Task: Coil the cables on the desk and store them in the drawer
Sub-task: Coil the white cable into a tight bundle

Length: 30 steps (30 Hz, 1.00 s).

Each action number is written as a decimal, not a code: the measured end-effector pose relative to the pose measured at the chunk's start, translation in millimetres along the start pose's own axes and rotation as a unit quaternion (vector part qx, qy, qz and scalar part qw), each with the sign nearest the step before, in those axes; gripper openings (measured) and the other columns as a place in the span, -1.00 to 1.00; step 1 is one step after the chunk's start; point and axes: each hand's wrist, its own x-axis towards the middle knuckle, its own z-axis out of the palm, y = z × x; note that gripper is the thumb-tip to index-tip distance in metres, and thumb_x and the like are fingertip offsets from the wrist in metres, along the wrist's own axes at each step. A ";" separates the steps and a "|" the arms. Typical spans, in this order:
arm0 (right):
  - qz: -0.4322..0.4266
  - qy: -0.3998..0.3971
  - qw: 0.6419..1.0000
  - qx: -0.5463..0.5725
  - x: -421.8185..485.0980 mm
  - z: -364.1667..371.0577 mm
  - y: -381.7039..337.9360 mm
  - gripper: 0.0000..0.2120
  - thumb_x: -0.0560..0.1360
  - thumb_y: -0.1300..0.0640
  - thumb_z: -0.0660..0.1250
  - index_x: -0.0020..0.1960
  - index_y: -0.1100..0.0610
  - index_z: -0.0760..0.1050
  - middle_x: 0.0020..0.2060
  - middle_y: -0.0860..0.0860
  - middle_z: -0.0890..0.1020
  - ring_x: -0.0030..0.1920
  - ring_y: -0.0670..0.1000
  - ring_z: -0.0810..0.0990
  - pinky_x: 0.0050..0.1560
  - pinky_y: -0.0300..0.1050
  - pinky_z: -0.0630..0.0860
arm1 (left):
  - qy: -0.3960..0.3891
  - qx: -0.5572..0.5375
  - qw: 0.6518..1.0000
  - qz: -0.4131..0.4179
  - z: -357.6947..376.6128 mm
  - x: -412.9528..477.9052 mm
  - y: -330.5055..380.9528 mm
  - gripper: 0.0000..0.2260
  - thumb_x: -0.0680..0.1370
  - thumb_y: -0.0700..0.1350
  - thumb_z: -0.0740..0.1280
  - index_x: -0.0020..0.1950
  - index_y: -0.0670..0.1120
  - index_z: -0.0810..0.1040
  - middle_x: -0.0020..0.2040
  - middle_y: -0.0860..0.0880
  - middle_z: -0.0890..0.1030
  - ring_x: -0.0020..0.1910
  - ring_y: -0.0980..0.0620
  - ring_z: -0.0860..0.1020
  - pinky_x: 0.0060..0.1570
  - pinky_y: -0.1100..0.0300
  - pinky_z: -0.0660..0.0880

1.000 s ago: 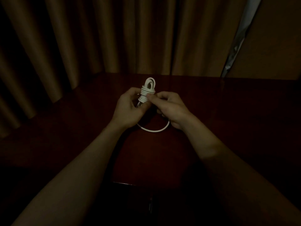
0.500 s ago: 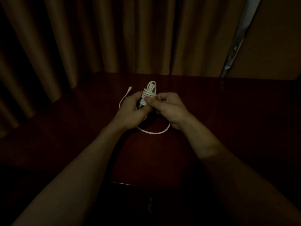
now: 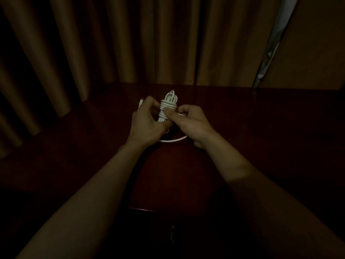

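Cable end (image 3: 141, 104) nearer left hand (image 3: 147, 126) now.

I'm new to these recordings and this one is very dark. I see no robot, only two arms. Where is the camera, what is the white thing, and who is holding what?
There is no machine here. A person works with bare hands, and the only camera sits on their head, looking forward and down, so both arms come in from the bottom of the picture. The white thing is a cable, mostly wound into a tight bundle. The right hand pinches the bundle, with its thumb on the wraps. The left hand grips the cable beside it, and the plug end pokes out past its fingers. A slack loop curves below the hands, over the dark wooden desk. Curtains hang behind. The area under the desk edge is too dark to make out.
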 end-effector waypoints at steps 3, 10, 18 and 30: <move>-0.005 0.000 1.000 -0.018 0.1 -3.5 -1.0 -0.76 0.59 0.05 0.45 -0.02 0.25 0.64 -0.15 0.09 0.74 -0.18 -0.08 0.72 -0.15 -0.23 0.62 | -0.037 -0.004 0.999 0.000 -0.5 0.6 -1.6 -0.65 0.46 -0.06 0.56 0.11 -0.06 0.47 -0.06 0.07 0.66 -0.18 0.15 0.68 -0.16 0.04 0.67; -0.021 -0.035 0.999 -0.005 -0.1 -9.7 -1.5 -0.82 0.62 0.13 0.40 -0.13 0.15 0.63 -0.21 0.05 0.70 -0.23 -0.12 0.69 -0.21 -0.28 0.56 | -0.130 -0.060 0.990 0.007 0.2 3.8 -0.6 -0.77 0.65 -0.16 0.36 0.31 -0.11 0.59 0.06 0.01 0.71 0.04 0.12 0.69 0.06 0.12 0.62; 0.070 -0.112 0.985 0.111 1.5 -8.6 -5.6 -0.84 0.68 0.17 0.28 0.09 0.21 0.61 -0.09 0.06 0.68 -0.45 -0.17 0.47 -0.42 -0.30 0.40 | -0.039 -0.024 0.997 0.055 0.3 0.4 1.1 -0.66 0.56 -0.12 0.50 0.34 0.00 0.64 0.08 0.18 0.70 0.07 0.32 0.64 0.07 0.39 0.55; 0.036 -0.100 0.994 0.025 3.5 -13.0 0.6 -0.67 0.65 0.02 0.35 0.19 0.29 0.62 -0.02 0.13 0.74 -0.09 -0.03 0.71 -0.10 -0.20 0.57 | -0.132 -0.038 0.990 0.032 -2.1 1.7 -2.4 -0.62 0.51 -0.03 0.42 0.32 0.02 0.56 0.09 0.10 0.70 0.08 0.15 0.67 0.13 0.04 0.62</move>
